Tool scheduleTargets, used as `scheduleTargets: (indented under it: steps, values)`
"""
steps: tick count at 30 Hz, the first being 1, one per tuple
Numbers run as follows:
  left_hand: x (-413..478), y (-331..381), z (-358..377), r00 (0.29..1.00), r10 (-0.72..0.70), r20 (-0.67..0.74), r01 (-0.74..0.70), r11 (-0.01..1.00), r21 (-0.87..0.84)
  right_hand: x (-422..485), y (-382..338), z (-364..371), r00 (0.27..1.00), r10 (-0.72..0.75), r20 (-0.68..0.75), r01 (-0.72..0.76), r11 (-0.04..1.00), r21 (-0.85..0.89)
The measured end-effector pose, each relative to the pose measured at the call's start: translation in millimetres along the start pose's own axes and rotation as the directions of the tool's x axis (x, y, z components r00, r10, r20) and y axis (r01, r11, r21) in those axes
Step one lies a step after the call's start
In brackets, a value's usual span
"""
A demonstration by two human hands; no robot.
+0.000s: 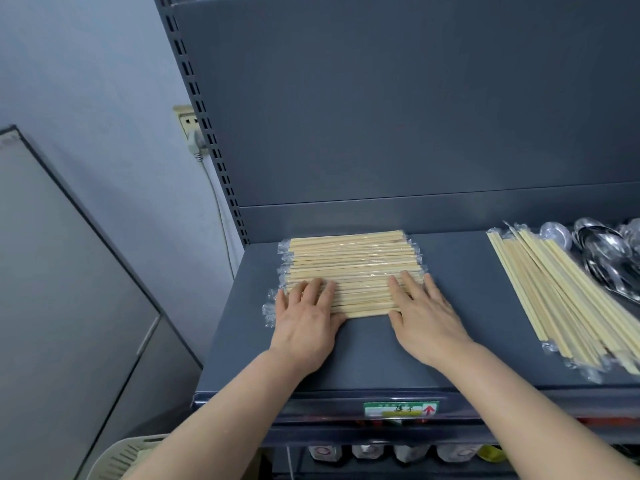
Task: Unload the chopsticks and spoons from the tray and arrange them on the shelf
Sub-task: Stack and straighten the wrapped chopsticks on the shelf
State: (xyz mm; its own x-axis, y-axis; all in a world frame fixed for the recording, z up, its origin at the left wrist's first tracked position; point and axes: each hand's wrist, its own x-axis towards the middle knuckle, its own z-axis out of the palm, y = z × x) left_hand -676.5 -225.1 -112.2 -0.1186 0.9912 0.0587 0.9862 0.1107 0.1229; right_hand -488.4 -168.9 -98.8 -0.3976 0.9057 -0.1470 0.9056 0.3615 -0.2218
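Spanning the view, the dark grey shelf (460,306) runs from a slotted upright (207,133) at its left edge off the right side of the view, closed behind by a plain back panel (415,116). A grey cabinet (52,271) stands left of the upright.

On the left half of the deck lies a flat row of wrapped chopsticks (353,265), parallel to the front edge. Its far side is close to the back panel and its left wrapper ends reach near the shelf's left edge. Bare deck lies between this row and the front lip, and a wide bare strip separates it from a second chopstick pile (561,296), laid slantwise at the right. Wrapped spoons (602,251) sit just beyond that pile, by the right margin.

The left hand (308,323) and right hand (426,317) both rest flat on the row's near side, fingers straight, grasping nothing.

A cream slatted tray (128,455) shows at lower left, below shelf level. A green label (401,409) sits on the front lip.
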Motion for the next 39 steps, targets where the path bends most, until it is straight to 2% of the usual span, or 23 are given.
scheduleTargets:
  steps: [4, 7, 11, 13, 19, 22, 27, 32, 35, 39]
  values:
    - [2, -3, -1, 0.999, 0.023, 0.047, -0.022, 0.999, -0.029, 0, -3, -1, 1.000, 0.011, 0.001, -0.011, 1.000, -0.026]
    - [4, 0, -7, 0.997, 0.048, 0.053, -0.046, 0.998, -0.035, -5, -1, -4, 0.998, -0.019, -0.063, 0.016, 0.999, -0.049]
    - [6, 19, -12, 0.987, 0.152, -0.052, -0.154, 0.987, -0.042, -16, 11, -10, 0.979, -0.093, -0.183, 0.082, 0.995, -0.064]
    - [8, 35, -12, 0.982, 0.164, -0.092, -0.173, 0.980, -0.100, -21, 22, -12, 0.970, -0.100, -0.220, 0.084, 0.993, -0.081]
    - [20, 93, -9, 0.961, 0.224, -0.163, -0.254, 0.948, -0.194, -32, 65, -24, 0.966, -0.071, -0.247, 0.055, 0.996, -0.069]
    - [31, 129, -7, 0.960, 0.245, -0.135, -0.270, 0.937, -0.222, -41, 99, -35, 0.965, -0.047, -0.260, 0.023, 0.995, -0.096]
    - [49, 189, -5, 0.975, 0.216, -0.059, -0.223, 0.938, -0.264, -58, 159, -53, 0.965, 0.013, -0.260, -0.046, 0.992, -0.120]
    - [71, 245, 3, 0.993, 0.111, 0.025, -0.096, 0.934, -0.344, -67, 202, -62, 0.952, 0.057, -0.302, -0.097, 0.988, -0.119]
    - [87, 271, 5, 0.995, 0.003, 0.100, 0.040, 0.903, -0.427, -65, 223, -63, 0.951, 0.054, -0.305, -0.092, 0.989, -0.112]
    - [106, 302, 5, 0.940, -0.211, 0.269, 0.333, 0.744, -0.580, -61, 242, -60, 0.954, -0.011, -0.299, -0.002, 0.999, -0.042]
